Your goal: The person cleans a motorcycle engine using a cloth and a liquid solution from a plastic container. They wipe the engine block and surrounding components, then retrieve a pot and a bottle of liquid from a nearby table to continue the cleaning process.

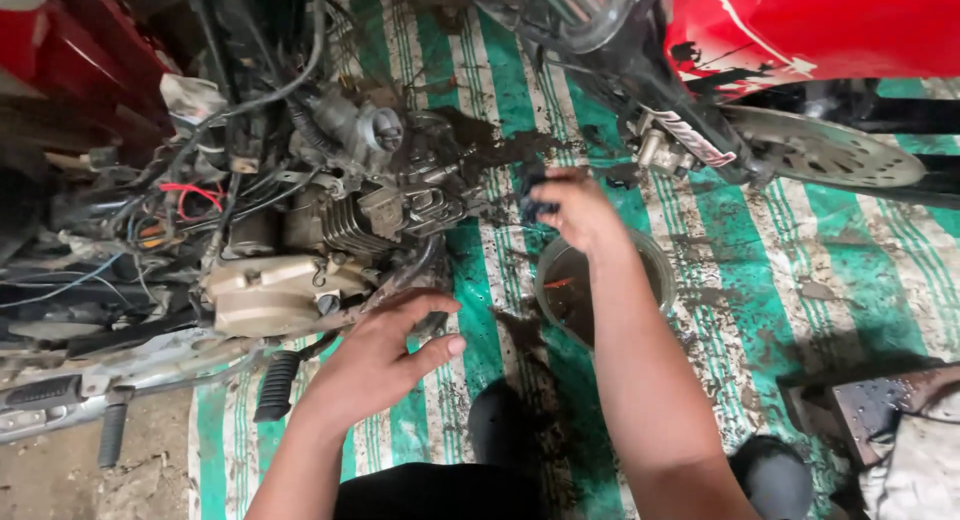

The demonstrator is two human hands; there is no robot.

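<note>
Knees sit at the mat's near edge. One left hand (385, 355), fingers loosely spread, rests under the motorcycle engine (330, 235) at the striped mat's (800, 270) left edge. Risk: oily fingers could slip against the crankcase. One right hand (570, 210) pinches a small dark part (532, 192) mid-mat, above one cup of dark oil (600, 290); a loose pinch could drop it in. One brake disc (830, 150) lies at the far right.

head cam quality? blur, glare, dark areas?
Head view: right hand slightly motion-blurred over the bowl; left hand and engine fairly sharp; soft glare on the red fairing; left edge and bottom corners fall into shadow; wide-angle bending at the edges.
</note>
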